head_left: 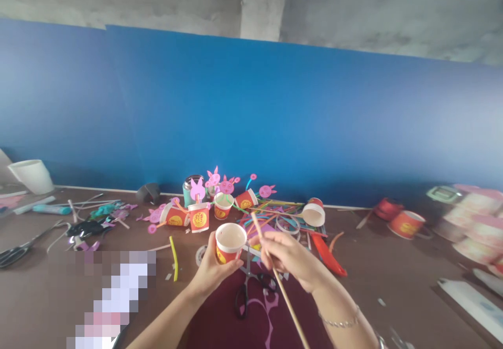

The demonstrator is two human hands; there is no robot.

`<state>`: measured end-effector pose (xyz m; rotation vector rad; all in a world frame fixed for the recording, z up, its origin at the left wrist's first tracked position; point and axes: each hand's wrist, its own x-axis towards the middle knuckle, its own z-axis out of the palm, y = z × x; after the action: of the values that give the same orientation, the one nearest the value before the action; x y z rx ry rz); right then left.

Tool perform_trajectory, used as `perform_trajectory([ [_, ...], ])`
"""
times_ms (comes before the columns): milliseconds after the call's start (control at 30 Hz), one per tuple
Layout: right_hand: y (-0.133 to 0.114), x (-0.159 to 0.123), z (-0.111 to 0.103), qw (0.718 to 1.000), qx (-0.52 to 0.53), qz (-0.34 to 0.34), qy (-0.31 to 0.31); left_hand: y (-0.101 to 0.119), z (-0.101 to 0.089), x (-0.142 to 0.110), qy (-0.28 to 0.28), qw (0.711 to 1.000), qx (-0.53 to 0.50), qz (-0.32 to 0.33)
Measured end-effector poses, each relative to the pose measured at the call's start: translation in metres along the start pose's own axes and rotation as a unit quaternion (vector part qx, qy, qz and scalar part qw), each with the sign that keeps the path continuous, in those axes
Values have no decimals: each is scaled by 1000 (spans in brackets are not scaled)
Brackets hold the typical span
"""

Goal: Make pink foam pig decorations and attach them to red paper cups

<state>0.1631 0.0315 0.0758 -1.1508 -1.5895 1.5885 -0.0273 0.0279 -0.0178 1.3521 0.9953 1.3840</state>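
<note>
My left hand [208,273] is wrapped around a small red paper cup [229,243] with a yellow emblem and a white inside, held upright above the table. My right hand [288,257] pinches a thin wooden stick [280,281] that slants from beside the cup's rim down toward the lower right. The stick's upper tip [253,215] is just right of the cup. Under my hands lie black-handled scissors [245,291] on a dark red sheet [251,317].
Behind the cup stand several more red cups [199,216] with pink paper animal shapes [214,178], coloured straws [283,213] and a tipped cup [313,214]. Another pair of scissors [15,252] lies far left, a white cup [33,175] behind it, more cups [404,224] at right. A blue wall backs the table.
</note>
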Motion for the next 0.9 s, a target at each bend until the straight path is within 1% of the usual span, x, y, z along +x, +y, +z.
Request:
perform_trajectory([
  [33, -2, 1, 4, 996, -86, 9, -15, -1, -1, 1, -2, 1000, 15, 11],
  [67, -3, 3, 8, 984, -178, 6, -7, -3, -1, 2, -2, 1000, 25, 19],
  [133, -5, 4, 13, 939, -338, -34, 56, -7, -2, 3, -3, 999, 33, 23],
  [200, -6, 4, 17, 891, -433, -75, 113, -11, -2, 3, 2, 999, 37, 23],
  [233, -7, 3, 19, 877, -456, -87, 121, -14, -2, 3, 6, 999, 44, 25],
  [267, -8, 2, 20, 870, -469, -95, 116, -16, -1, 3, 10, 998, 54, 30],
  [400, -7, 0, 24, 854, -508, -99, 58, -19, -2, 3, 18, 994, 94, 58],
  [533, -3, 0, 23, 827, -554, -79, 46, -13, -4, 2, 1, 985, 152, 76],
  [600, -2, 1, 22, 821, -565, -72, 35, -8, -5, 1, -9, 980, 178, 85],
  [733, -1, 1, 20, 825, -560, -68, 18, -4, -5, 0, -18, 978, 187, 95],
  [900, -1, 1, 18, 844, -530, -82, 9, -4, -4, 0, -32, 980, 171, 96],
])
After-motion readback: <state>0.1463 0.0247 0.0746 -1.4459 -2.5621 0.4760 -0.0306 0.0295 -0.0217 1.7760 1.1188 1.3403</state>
